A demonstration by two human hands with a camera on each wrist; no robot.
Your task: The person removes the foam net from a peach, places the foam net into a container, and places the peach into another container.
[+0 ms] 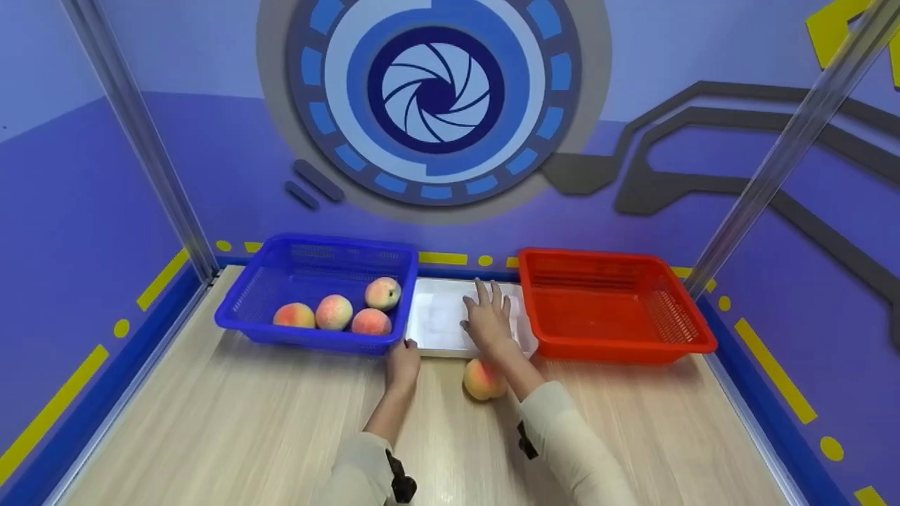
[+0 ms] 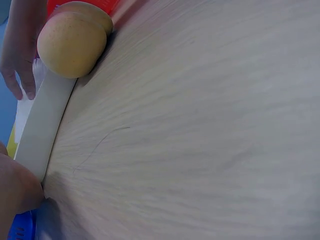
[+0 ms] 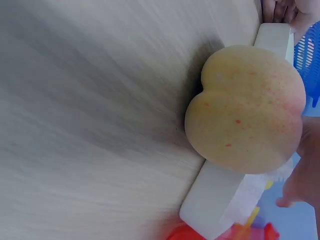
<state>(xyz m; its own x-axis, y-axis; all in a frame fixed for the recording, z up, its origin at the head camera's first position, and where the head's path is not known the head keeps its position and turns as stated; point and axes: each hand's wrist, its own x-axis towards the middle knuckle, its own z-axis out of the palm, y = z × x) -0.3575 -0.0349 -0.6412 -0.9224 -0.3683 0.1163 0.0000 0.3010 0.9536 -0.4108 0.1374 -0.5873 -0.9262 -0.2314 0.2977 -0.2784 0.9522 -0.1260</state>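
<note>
A shallow white tray point(image 1: 439, 351) lies between two baskets, with thin white material point(image 1: 439, 313) inside. At the tray's near left corner, my left hand point(image 1: 403, 367) grips its edge; the curled fingers point(image 3: 280, 11) show in the right wrist view. My right hand point(image 1: 489, 323) is over the tray with its fingers spread, holding nothing visible; whether it touches the material I cannot tell. A yellow and red peach point(image 1: 481, 381) sits on the table just in front of the tray, partly under my right wrist. It looms large as the peach point(image 3: 245, 110) in the right wrist view.
On the left stands a blue basket point(image 1: 281, 334) with several peaches point(image 1: 334, 312) in it. A red basket point(image 1: 619, 348) stands right of the tray, with no fruit seen inside. The wooden table point(image 1: 281, 422) is bounded by blue printed walls point(image 1: 211, 154) and metal posts.
</note>
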